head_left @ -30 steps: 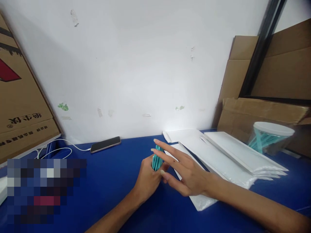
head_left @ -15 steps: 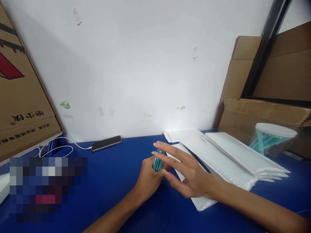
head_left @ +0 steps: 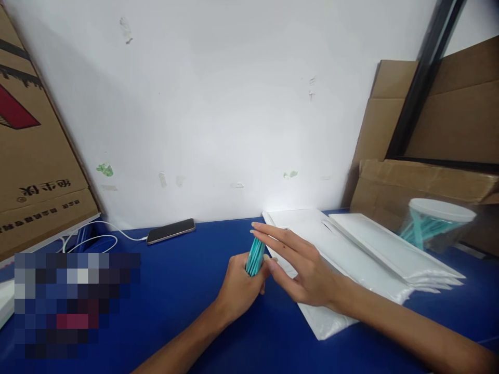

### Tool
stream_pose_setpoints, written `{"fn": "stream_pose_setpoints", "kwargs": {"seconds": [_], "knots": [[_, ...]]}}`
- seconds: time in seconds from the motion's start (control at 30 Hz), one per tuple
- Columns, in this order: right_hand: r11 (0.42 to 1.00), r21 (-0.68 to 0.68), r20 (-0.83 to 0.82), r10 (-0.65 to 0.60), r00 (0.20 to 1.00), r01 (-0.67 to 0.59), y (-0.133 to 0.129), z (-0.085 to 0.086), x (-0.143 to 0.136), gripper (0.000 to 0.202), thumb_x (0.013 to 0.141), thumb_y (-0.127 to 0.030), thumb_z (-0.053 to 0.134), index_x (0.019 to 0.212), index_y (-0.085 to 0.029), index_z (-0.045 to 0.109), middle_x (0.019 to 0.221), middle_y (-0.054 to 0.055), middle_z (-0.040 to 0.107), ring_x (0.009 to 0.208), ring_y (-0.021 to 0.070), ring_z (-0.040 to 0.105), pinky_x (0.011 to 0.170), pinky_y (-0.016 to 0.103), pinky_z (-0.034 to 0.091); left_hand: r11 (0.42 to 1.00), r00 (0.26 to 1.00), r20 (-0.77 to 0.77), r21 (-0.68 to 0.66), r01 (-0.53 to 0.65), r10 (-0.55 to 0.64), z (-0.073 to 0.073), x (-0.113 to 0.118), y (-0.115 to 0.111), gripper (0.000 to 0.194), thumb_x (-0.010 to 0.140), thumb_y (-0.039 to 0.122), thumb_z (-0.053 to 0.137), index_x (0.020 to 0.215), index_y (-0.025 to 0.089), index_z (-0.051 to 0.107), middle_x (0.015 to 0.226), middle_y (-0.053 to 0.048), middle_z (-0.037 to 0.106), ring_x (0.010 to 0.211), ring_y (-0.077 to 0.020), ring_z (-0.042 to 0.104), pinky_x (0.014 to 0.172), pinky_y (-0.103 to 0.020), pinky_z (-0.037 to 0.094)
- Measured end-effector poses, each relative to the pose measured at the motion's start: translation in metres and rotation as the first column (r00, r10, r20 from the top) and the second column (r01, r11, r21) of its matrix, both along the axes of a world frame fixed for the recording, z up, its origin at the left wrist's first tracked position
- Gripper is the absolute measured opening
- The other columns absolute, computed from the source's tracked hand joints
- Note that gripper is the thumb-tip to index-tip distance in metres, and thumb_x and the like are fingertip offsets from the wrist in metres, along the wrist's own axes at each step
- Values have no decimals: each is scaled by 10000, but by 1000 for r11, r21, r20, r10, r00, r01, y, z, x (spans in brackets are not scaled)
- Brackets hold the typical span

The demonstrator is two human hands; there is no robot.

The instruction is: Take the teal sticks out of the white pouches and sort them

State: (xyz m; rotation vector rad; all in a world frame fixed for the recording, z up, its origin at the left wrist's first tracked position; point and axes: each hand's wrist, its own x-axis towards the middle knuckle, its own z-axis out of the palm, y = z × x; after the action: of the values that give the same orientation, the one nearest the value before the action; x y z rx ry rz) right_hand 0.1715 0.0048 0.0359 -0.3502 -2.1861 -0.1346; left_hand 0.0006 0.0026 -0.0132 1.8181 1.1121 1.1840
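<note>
My left hand (head_left: 238, 284) is wrapped round a bundle of thin teal sticks (head_left: 255, 258), whose upper part stands out above the fist, leaning slightly right. Just to the right, my right hand (head_left: 302, 262) has its fingers stretched out and its thumb apart, with the fingertips at the top end of the bundle. Whether those fingertips touch the sticks is hard to tell. White padded envelopes (head_left: 327, 326) lie partly under the right hand and forearm, on the blue table (head_left: 167, 291). The lower part of the bundle is hidden in the left fist.
At the right, a clear container with a white rim (head_left: 442, 209) holds more teal sticks. Another stack of white envelopes (head_left: 393, 249) lies before it. A phone (head_left: 170, 230) on a white cable is near the wall. Cardboard boxes (head_left: 42, 156) stand at both sides.
The teal bundle now shows taller above my left fist. My right hand's fingertips have risen slightly and shifted a little right, to the bundle's top.
</note>
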Motion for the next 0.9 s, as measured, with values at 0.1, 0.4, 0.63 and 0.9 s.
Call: {"fn": "stream_pose_setpoints", "kwargs": {"seconds": [0.1, 0.4, 0.63, 0.9], "knots": [[999, -31, 1, 36, 999, -36, -1, 0, -1, 589, 914, -78, 496, 1492, -129, 399, 1494, 160, 464, 1361, 240, 474, 1075, 412, 490, 1000, 998, 61, -4, 19, -19, 0, 1, 0, 378, 910, 340, 577, 578, 180, 493, 516, 26, 546, 484, -88, 488, 511, -200, 395], [993, -74, -36, 86, 996, -89, -4, 3, 0, 548, 901, -139, 519, 1446, -148, 464, 1449, 158, 519, 1295, 245, 547, 1012, 409, 533, 997, 995, 78, -34, 68, -65, 4, 1, 0, 330, 860, 295, 645, 583, 175, 512, 516, 33, 571, 478, -85, 506, 497, -194, 385], [994, -56, -38, 95, 995, -97, -8, 6, -1, 500, 908, -157, 515, 1408, -149, 500, 1414, 162, 547, 1255, 247, 579, 985, 410, 550, 1000, 999, 42, -16, 21, -21, 2, 1, -1, 392, 879, 310, 617, 527, 175, 508, 482, 26, 560, 447, -87, 492, 466, -205, 363], [986, 0, 22, 164, 986, -164, -13, 7, -3, 557, 908, -130, 522, 1452, -80, 414, 1408, 203, 522, 1345, 260, 483, 1076, 420, 482, 996, 993, 100, -57, 70, -64, 2, 2, -2, 384, 903, 445, 571, 627, 180, 545, 600, -8, 581, 540, -121, 512, 487, -236, 382]]}}
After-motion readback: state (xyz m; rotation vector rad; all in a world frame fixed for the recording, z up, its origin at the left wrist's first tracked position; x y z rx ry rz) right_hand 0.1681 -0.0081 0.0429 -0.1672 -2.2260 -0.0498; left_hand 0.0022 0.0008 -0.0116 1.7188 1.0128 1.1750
